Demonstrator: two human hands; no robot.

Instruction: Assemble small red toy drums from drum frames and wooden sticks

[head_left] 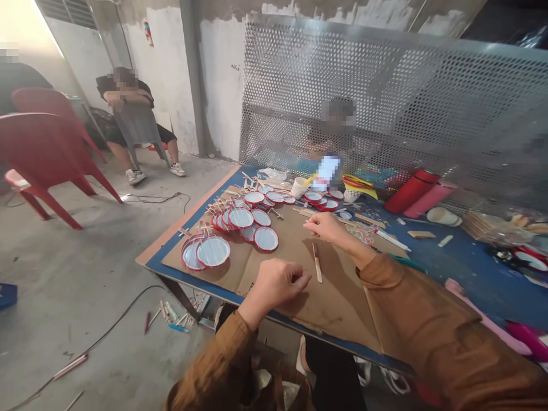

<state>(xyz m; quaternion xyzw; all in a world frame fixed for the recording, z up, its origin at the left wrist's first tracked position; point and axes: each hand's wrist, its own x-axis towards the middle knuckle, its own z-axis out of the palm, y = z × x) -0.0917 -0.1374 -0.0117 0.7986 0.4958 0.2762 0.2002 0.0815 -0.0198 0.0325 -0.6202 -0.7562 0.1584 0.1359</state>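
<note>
My left hand (278, 282) hovers over a brown cardboard sheet (274, 274), fingers curled together, with nothing visible in them. My right hand (325, 227) is farther forward above the same sheet, its fingers also closed. Between the two hands, a flat wooden stick (317, 264) with a reddish end lies on the cardboard, touching neither hand. Several round discs (266, 238) with red rims and pale centres lie to the left and far side, many with wooden sticks attached. Brown sleeves cover both my forearms.
The cardboard rests on a blue table with an orange edge (192, 231), holding a red flask (411, 191), a pink flask (430, 200), and scraps. A perforated metal sheet (363, 85) stands behind it. Two seated people, red plastic chairs (43, 148), and scattered sticks on the concrete floor (166, 317) are nearby.
</note>
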